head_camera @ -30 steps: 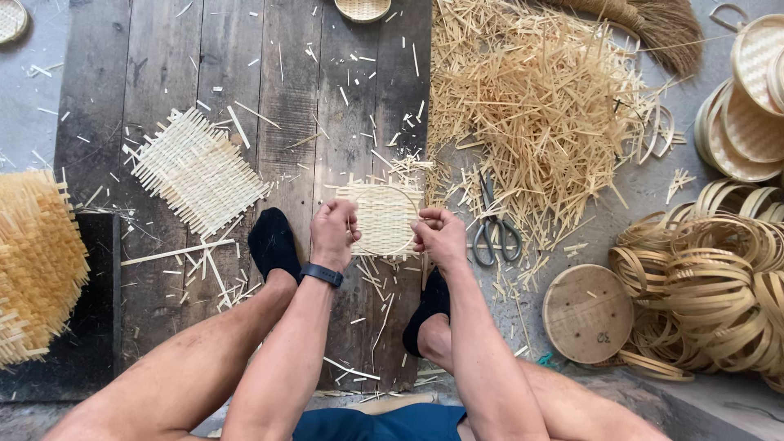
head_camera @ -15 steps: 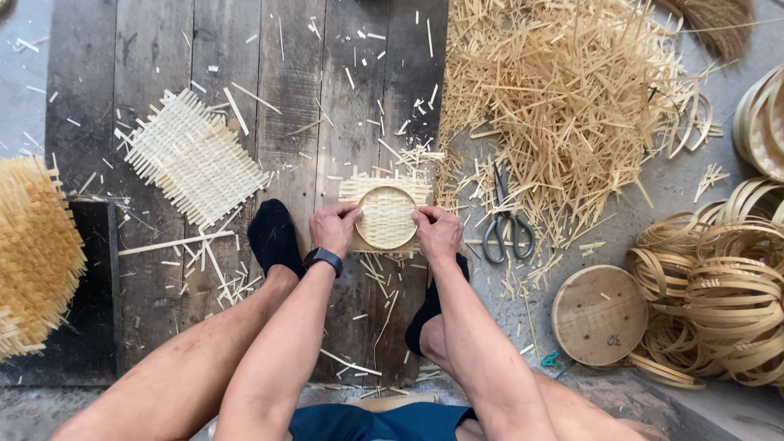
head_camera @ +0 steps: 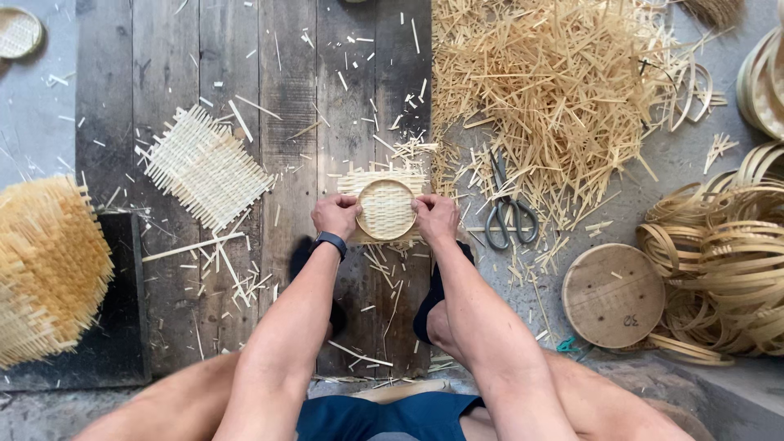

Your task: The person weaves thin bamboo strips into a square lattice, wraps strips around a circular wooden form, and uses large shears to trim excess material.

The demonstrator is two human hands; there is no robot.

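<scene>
Between the feet, on the plank floor [head_camera: 286,98]: both hands now press a round bamboo hoop [head_camera: 386,209] onto the small woven mat [head_camera: 384,181]. One second ago the mat lay bare under the hands; the hoop has since appeared on top, centred. Left hand [head_camera: 335,216] and right hand [head_camera: 435,218] have fingers curled, gripping the hoop's rim. Scissors [head_camera: 508,214] lie just right, untouched.

Scissors [head_camera: 508,214] beside loose bamboo strip pile [head_camera: 563,82]; square woven mat [head_camera: 204,166] on plank floor [head_camera: 286,82]; round wooden disc [head_camera: 612,294]; coiled bamboo hoops [head_camera: 727,253].
</scene>
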